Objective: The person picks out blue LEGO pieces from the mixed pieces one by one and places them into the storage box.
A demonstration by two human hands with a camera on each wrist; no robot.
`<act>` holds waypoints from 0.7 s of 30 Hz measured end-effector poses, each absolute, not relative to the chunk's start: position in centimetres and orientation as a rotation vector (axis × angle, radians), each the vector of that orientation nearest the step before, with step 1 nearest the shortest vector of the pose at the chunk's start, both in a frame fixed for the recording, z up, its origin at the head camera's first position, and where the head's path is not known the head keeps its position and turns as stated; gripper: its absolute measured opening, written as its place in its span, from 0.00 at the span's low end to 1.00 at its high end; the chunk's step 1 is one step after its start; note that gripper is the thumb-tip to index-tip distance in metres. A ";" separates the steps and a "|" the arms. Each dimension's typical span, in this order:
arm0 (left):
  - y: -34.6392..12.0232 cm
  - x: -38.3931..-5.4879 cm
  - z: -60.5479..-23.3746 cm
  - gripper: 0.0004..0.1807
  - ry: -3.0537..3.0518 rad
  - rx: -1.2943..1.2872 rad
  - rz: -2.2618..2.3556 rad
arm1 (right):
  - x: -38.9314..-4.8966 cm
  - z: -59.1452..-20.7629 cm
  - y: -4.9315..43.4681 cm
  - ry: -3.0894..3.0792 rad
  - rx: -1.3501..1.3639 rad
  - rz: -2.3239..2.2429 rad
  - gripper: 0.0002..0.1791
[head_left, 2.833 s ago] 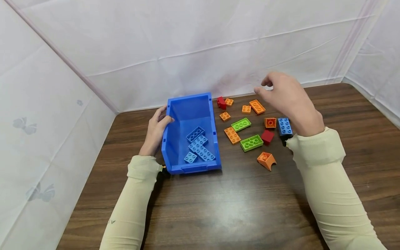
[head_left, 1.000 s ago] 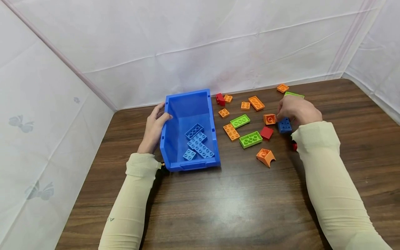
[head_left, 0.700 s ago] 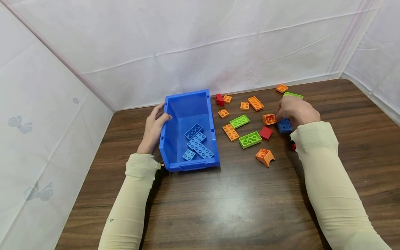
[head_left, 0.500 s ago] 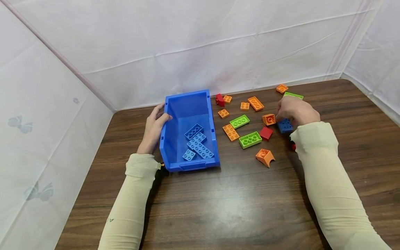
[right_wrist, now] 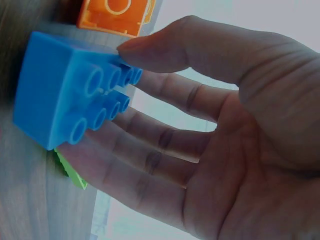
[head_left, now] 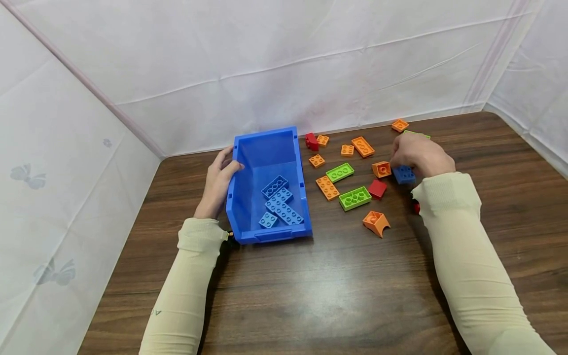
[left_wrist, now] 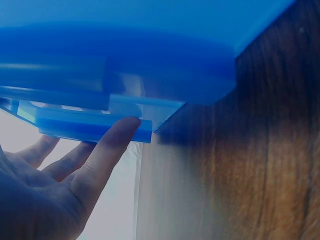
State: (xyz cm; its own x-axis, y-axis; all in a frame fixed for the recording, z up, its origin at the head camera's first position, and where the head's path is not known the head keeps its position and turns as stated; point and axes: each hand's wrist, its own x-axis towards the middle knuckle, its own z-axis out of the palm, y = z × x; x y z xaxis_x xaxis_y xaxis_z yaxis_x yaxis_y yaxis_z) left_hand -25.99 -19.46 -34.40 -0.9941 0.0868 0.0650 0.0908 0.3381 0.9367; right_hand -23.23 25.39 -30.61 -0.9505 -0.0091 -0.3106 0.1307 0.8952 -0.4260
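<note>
On the table's right side, a blue toy building brick with studs (head_left: 404,174) lies partly hidden under my right hand (head_left: 422,154). The right wrist view shows my thumb on one side of this brick (right_wrist: 45,90) and my fingers along the other, pinching its far end. At the left, a blue plastic bin (head_left: 306,207) is gripped at its left wall by my left hand (head_left: 218,185), thumb over the rim and fingers outside. Several blue bricks (head_left: 285,207) lie inside the bin. The left wrist view has my thumb (left_wrist: 107,155) against the rim.
Between bin and right hand lie orange bricks (head_left: 327,188), green bricks (head_left: 355,197), a red brick (head_left: 377,189) and an orange curved brick (head_left: 376,223). An orange sloped brick (head_left: 381,169) sits just left of my right fingers. White cloth (head_left: 266,64) hangs behind the wooden table (head_left: 319,296).
My right hand has come down from above the table to the blue brick and taken hold of its far end. The brick has turned slightly. My left hand stays on the bin.
</note>
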 end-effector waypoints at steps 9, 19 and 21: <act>-19.6 -25.8 -34.3 0.39 -2.572 -0.172 -1.800 | -23.2 -30.5 24.0 2.855 -0.002 -0.671 0.14; -19.5 -25.7 -34.3 0.39 -2.568 -0.171 -1.803 | -22.5 -28.4 21.4 3.023 -0.126 -0.706 0.14; -19.5 -25.7 -34.3 0.39 -2.564 -0.172 -1.806 | -22.4 -28.0 20.6 3.033 -0.164 -0.712 0.14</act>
State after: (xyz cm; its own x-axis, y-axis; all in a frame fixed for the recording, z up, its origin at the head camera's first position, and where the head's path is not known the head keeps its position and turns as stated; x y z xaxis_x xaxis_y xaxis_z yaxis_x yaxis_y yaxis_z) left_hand -25.75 -19.48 -34.30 -0.9940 0.0889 0.0635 0.0897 0.3329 0.9387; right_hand -22.39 20.59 -28.00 -0.9942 -0.1073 0.0029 -0.0974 0.8904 -0.4446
